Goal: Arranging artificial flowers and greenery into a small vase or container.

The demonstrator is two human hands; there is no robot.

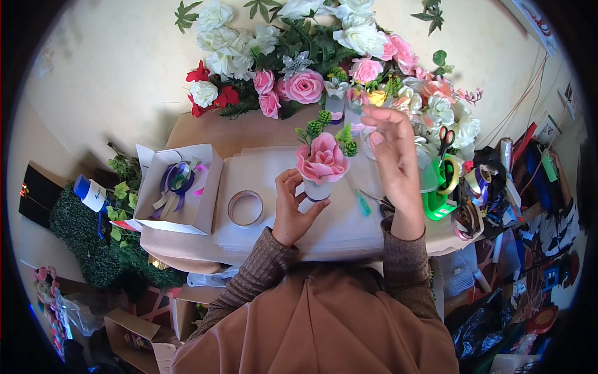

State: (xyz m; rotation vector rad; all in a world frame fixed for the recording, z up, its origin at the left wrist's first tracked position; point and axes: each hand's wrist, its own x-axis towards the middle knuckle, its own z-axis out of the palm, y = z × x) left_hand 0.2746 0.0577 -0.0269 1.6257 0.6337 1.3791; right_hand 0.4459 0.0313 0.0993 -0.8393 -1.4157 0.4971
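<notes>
My left hand (pixel 295 205) grips a small white pot (pixel 317 190) low on its side, above the sheets on the table. Out of the pot rises a pink artificial rose (pixel 323 159), flanked by green artificial sprigs (pixel 318 122). To the right, my right hand (pixel 395 156) is raised with its fingers apart and nothing visible in it. Behind its fingers a clear container is partly hidden. A green-handled tool with a thin shaft (pixel 363 204) lies on the white sheets (pixel 345 229) between my hands.
An open white box (pixel 208 196) with ribbon rolls stands at left, near a tape roll (pixel 245 208). At right, a green tape dispenser (pixel 439 201) holds red-handled scissors (pixel 446 136). Artificial flowers (pixel 303 86) line the table's back. Tape rolls (pixel 479 177) crowd its right edge.
</notes>
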